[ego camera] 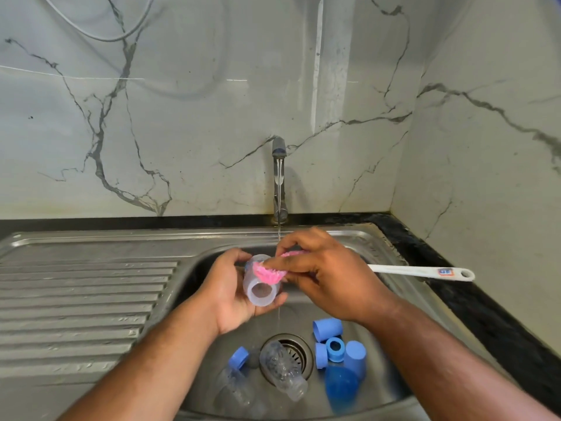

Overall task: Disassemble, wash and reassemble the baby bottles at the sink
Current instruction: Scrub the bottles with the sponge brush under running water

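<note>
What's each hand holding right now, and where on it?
Left hand grips the clear bottle around its body. Right hand holds the brush up at its pink bristle head, white handle free.

My right hand [328, 278] covers the brush [419, 271] neck; my left hand [230, 296] hides one side of the held bottle [251, 282]. The handle label [445, 271] is too small to read. The clear bottle [235, 390] at the sink's [212, 249] near-left is blurred. The bottom edge cuts both forearms [145, 369].
</note>
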Action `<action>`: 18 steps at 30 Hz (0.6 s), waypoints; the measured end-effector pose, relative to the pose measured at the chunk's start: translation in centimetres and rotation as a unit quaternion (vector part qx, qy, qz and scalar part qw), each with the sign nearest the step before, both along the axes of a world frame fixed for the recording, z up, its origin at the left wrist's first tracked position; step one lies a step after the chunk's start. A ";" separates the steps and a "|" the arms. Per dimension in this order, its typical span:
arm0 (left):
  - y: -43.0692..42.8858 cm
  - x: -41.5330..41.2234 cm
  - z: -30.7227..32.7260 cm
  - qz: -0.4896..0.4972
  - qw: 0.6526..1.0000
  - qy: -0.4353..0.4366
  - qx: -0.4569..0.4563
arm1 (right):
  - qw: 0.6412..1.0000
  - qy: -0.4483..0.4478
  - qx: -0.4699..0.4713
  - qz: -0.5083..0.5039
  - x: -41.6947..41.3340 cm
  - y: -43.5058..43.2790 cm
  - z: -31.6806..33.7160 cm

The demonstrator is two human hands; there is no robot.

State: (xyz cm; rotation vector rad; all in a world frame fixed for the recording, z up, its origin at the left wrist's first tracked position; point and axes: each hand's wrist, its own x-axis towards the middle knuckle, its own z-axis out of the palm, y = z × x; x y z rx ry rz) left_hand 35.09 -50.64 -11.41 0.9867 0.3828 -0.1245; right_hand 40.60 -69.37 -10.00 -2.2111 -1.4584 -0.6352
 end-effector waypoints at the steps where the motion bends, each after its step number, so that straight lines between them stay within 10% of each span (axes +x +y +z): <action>1: 0.1 0.0 0.1 0.002 1.000 -0.009 0.000 | 1.000 0.003 0.005 -0.004 0.3 -0.3 0.1; 18: -1.2 0.0 -0.5 -0.003 0.991 0.011 0.137 | 1.000 0.009 0.020 0.013 0.5 -1.1 1.1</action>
